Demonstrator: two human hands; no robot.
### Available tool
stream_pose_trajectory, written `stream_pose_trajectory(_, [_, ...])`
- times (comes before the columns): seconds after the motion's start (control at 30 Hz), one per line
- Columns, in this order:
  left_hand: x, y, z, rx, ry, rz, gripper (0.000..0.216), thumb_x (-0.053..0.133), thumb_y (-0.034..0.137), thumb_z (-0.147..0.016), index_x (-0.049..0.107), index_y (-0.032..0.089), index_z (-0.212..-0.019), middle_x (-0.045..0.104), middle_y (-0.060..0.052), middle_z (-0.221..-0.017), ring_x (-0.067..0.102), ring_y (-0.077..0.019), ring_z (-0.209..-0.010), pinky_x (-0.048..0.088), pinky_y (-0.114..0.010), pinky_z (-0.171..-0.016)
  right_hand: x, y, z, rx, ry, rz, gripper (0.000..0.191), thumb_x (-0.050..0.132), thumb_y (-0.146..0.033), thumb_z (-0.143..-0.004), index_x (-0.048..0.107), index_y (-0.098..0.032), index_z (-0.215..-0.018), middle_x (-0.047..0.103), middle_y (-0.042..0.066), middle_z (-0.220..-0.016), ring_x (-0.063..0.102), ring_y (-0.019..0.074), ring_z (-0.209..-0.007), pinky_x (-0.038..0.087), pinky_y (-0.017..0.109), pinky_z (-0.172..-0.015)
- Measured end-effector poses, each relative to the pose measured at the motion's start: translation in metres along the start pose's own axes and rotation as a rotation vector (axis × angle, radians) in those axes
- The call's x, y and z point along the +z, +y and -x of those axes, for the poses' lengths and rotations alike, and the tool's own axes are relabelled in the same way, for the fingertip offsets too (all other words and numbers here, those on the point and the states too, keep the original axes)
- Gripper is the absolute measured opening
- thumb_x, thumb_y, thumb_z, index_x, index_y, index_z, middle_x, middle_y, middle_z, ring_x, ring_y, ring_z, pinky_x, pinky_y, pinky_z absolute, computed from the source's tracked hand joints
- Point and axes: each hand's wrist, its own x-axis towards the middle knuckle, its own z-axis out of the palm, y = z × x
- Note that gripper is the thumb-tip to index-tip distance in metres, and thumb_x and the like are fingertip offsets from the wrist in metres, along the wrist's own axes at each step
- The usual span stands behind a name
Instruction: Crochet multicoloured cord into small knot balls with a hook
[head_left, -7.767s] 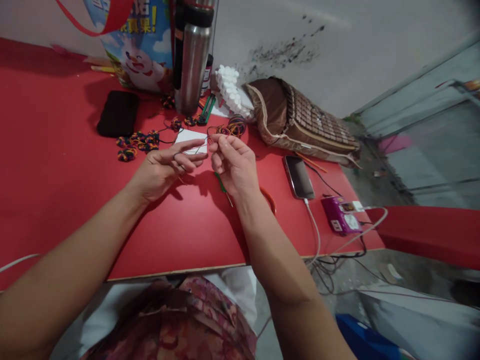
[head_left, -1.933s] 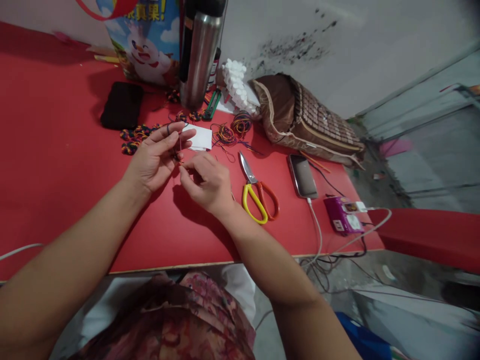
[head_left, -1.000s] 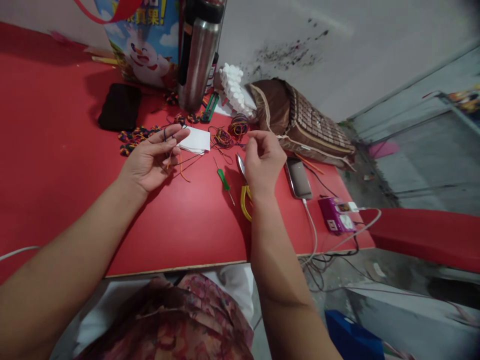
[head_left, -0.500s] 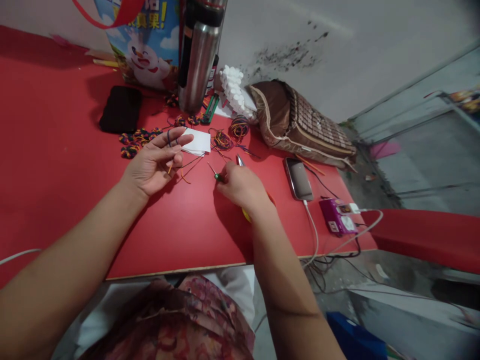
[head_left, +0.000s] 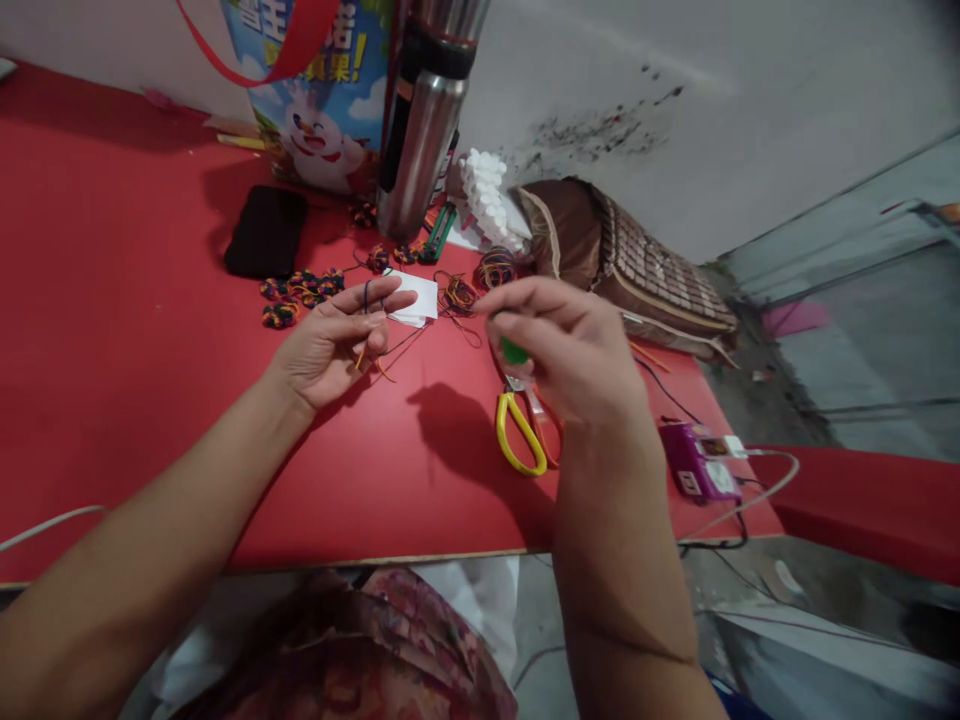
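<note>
My left hand is raised over the table with dark blue yarn looped round its fingers. Its thumb and fingers pinch the strand, and orange ends hang below. A green-handled crochet hook is in my right hand, which is lifted and slightly blurred; the hook's metal tip is hard to make out. Below that hand lie scissors with one yellow and one orange-red handle. Beyond my left hand are white cards, a tangle of multicoloured yarn and a wound yarn ball.
Braided yarn pieces and a black phone-like object lie left on the red table. At the back stand a steel flask, a printed bag and a brown cushion-like bundle. A purple power socket sits right.
My right hand has lifted from the table with the crochet hook, uncovering the scissors' handles. My left hand keeps its hold on the yarn. The whole view has shifted slightly.
</note>
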Motion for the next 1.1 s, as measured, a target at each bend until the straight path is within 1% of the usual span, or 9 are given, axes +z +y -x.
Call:
stream_pose_trajectory(0.13, [0.001,0.0,0.002,-0.013,-0.04,0.012,0.038,0.067,-0.01,-0.071,0.089,0.014,-0.09,0.087,-0.01,-0.096,0.051,-0.002,-0.046,0.049,-0.012,-0.047,-0.008,0.007,-0.012,-0.102,-0.015,-0.196,0.051,0.059,-0.063,-0.095,0.076,-0.03,-0.13,0.071,0.005,-0.092,0.044,0.0151,-0.059,0.044,0.034,-0.052])
stream_pose_trajectory(0.23, [0.001,0.0,0.004,-0.023,-0.061,-0.009,0.035,0.07,-0.009,-0.07,0.089,0.013,-0.09,0.087,-0.012,-0.094,0.051,-0.0023,-0.045,0.047,-0.012,-0.045,-0.005,0.037,-0.013,-0.187,0.05,-0.205,0.053,0.063,-0.068,-0.095,0.072,-0.038,-0.138,0.072,0.004,-0.096,0.042,0.0154,-0.058,0.044,0.035,-0.05])
stream_pose_trajectory(0.3, [0.0,-0.001,0.005,-0.026,-0.067,-0.028,0.034,0.073,-0.008,-0.07,0.09,0.013,-0.091,0.088,-0.013,-0.095,0.052,-0.0029,-0.045,0.047,-0.012,-0.044,0.002,0.05,-0.01,-0.204,0.008,-0.245,0.056,0.068,-0.071,-0.093,0.07,-0.039,-0.138,0.074,0.005,-0.103,0.047,0.0155,-0.059,0.045,0.035,-0.049])
stream_pose_trajectory(0.43, [0.002,-0.003,0.008,-0.028,-0.08,-0.054,0.033,0.076,-0.005,-0.07,0.091,0.013,-0.093,0.089,-0.013,-0.098,0.055,-0.0038,-0.044,0.054,-0.015,-0.047,0.022,0.042,0.0,-0.26,0.015,-0.382,0.047,0.079,-0.068,-0.092,0.068,-0.034,-0.123,0.075,0.003,-0.103,0.059,0.0142,-0.058,0.049,0.032,-0.047])
stream_pose_trajectory(0.53, [0.005,-0.005,0.009,-0.037,-0.073,-0.074,0.031,0.078,-0.003,-0.07,0.091,0.012,-0.094,0.089,-0.014,-0.099,0.056,-0.0041,-0.043,0.057,-0.017,-0.049,0.037,0.028,0.006,-0.261,0.22,-0.398,0.036,0.075,-0.064,-0.1,0.068,-0.029,-0.096,0.07,0.0,-0.078,0.059,0.0125,-0.052,0.051,0.028,-0.046])
stream_pose_trajectory(0.6, [0.006,-0.005,0.009,-0.041,-0.064,-0.078,0.03,0.078,-0.004,-0.072,0.09,0.011,-0.095,0.089,-0.016,-0.1,0.058,-0.004,-0.044,0.056,-0.015,-0.05,0.042,0.025,0.008,-0.266,0.306,-0.378,0.035,0.072,-0.06,-0.104,0.072,-0.027,-0.094,0.066,-0.002,-0.067,0.057,0.012,-0.047,0.048,0.026,-0.043])
stream_pose_trajectory(0.77, [0.007,-0.003,0.01,-0.071,-0.058,-0.014,0.032,0.077,-0.007,-0.073,0.09,0.011,-0.095,0.089,-0.016,-0.102,0.059,-0.003,-0.044,0.059,-0.016,-0.055,0.036,0.033,0.01,-0.181,0.125,-0.415,0.024,0.084,-0.045,-0.099,0.085,-0.027,-0.115,0.074,-0.003,-0.064,0.062,0.0119,-0.043,0.045,0.023,-0.038])
stream_pose_trajectory(0.87, [0.007,-0.001,0.01,-0.096,-0.062,0.033,0.034,0.075,-0.009,-0.072,0.09,0.01,-0.095,0.089,-0.016,-0.104,0.06,-0.0031,-0.045,0.06,-0.016,-0.055,0.03,0.035,0.008,-0.113,0.031,-0.394,0.021,0.088,-0.041,-0.095,0.089,-0.025,-0.109,0.08,-0.001,-0.069,0.068,0.0127,-0.046,0.052,0.024,-0.041])
stream_pose_trajectory(1.1, [0.009,0.001,0.011,-0.131,-0.068,0.069,0.034,0.069,-0.011,-0.074,0.089,0.008,-0.094,0.089,-0.018,-0.103,0.061,-0.0031,-0.045,0.058,-0.014,-0.054,0.027,0.034,0.004,-0.085,-0.006,-0.31,0.017,0.092,-0.035,-0.091,0.092,-0.025,-0.105,0.083,0.0,-0.071,0.067,0.0098,-0.047,0.056,0.023,-0.047])
